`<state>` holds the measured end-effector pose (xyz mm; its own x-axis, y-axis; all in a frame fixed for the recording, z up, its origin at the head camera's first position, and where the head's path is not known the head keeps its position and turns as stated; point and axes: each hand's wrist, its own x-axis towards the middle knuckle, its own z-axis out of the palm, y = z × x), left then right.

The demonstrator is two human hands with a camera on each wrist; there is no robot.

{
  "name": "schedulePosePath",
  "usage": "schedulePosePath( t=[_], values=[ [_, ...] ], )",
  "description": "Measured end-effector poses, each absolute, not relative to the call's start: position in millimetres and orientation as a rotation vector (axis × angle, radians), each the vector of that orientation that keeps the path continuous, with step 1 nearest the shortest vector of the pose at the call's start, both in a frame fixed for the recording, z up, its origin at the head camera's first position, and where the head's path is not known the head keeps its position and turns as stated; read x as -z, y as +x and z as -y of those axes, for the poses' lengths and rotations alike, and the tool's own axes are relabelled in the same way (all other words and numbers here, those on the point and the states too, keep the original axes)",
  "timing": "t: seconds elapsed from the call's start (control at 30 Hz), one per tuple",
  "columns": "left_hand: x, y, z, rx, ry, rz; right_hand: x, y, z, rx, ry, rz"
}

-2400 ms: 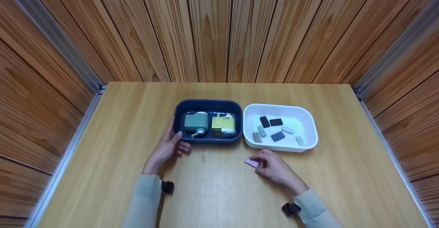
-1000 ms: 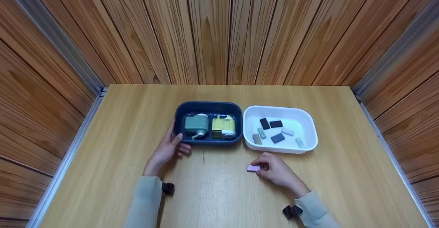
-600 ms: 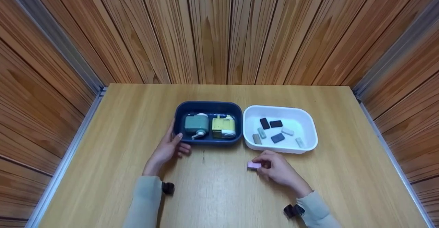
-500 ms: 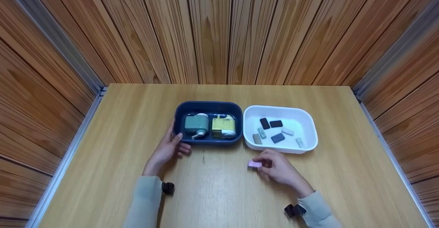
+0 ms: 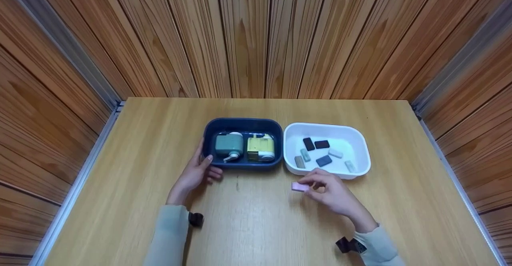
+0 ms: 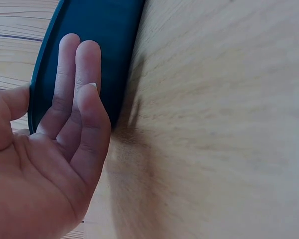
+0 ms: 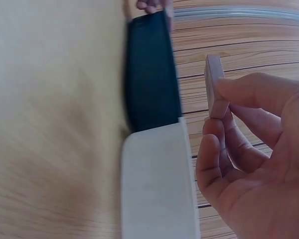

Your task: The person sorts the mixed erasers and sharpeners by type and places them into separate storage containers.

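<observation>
My right hand (image 5: 332,192) pinches a pink eraser (image 5: 300,187) between thumb and fingers, off the table in front of the white tub (image 5: 365,154). In the right wrist view the eraser (image 7: 214,89) stands upright at the fingertips. My left hand (image 5: 195,174) holds the near left corner of the navy tub (image 5: 242,166). Its thumb is over the rim, and in the left wrist view several fingers (image 6: 88,64) lie nearly straight before the outer wall. Inside the navy tub are a green crank pencil sharpener (image 5: 229,144) and a yellow one (image 5: 260,145).
The two tubs stand side by side on the wooden table (image 5: 248,226). Several black, grey and pale eraser-like blocks (image 5: 324,161) lie spread in the white tub. Wood-panelled walls (image 5: 256,38) close off the back and sides.
My right hand has lifted the pink eraser from lower on the table and moved it a little right and towards the white tub. The eraser has turned slightly. My left hand stays put.
</observation>
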<state>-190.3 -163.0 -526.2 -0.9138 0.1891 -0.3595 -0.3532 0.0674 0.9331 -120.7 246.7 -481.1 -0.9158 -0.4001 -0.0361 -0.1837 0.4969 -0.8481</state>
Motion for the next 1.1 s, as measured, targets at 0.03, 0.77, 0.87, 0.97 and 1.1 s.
schedulePosePath(
  t=[0.03,0.77,0.87,0.97,1.1],
  values=[
    [526,-190,163,-1.906,-0.164,-1.961,479,-120,-247,1.393,-0.497,-2.513],
    [523,-191,162,-1.891,-0.166,-1.971,454,-115,-258,1.444,-0.575,-2.648],
    [523,-192,162,-1.892,-0.174,-1.970,452,-118,-259,1.444,-0.584,-2.639],
    [523,-192,163,-1.889,-0.182,-1.968,450,-122,-261,1.455,-0.607,-2.621],
    [523,-191,163,-1.883,-0.188,-1.967,445,-129,-266,1.449,-0.619,-2.625]
  ],
)
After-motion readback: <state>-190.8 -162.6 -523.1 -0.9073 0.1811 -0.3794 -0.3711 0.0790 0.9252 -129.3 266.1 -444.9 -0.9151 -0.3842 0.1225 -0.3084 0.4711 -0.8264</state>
